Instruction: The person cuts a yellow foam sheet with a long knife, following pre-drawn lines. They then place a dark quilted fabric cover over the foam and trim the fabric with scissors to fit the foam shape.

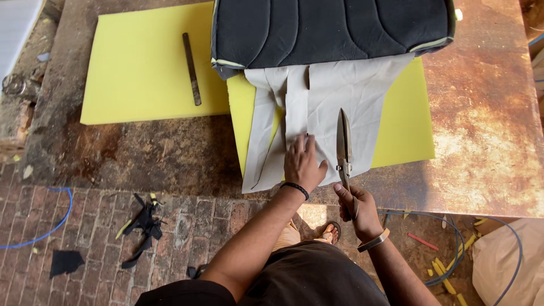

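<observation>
— Gripping what, exactly?

— Right hand (356,208) is closed around the handles of a pair of long steel shears (343,148); that grip is shut tight on them, near the worktop's front edge. The blades look closed or nearly so, and point straight away from the person.

— And the other hand?

— Left hand (303,161) lies flat and open, fingers spread, pressing on the pale beige fabric flap (351,90). It holds nothing, only pins the cloth down.

— Where does the cloth lie from the shears?

— Directly under and ahead of them. The flap hangs out from beneath a black quilted seat cover (334,28) and spreads over a yellow foam slab (405,124) on the rusty brown metal worktop (487,136). The blades' long axis runs parallel to the flap's strips, just right of the left hand, which is the nearer one to the cloth's middle.

— Anything else about?

— A second yellow foam sheet (141,68) to the left, well apart, with a dark metal bar (191,68) lying on it. Black scraps (141,226) on the brick floor (85,238).
</observation>
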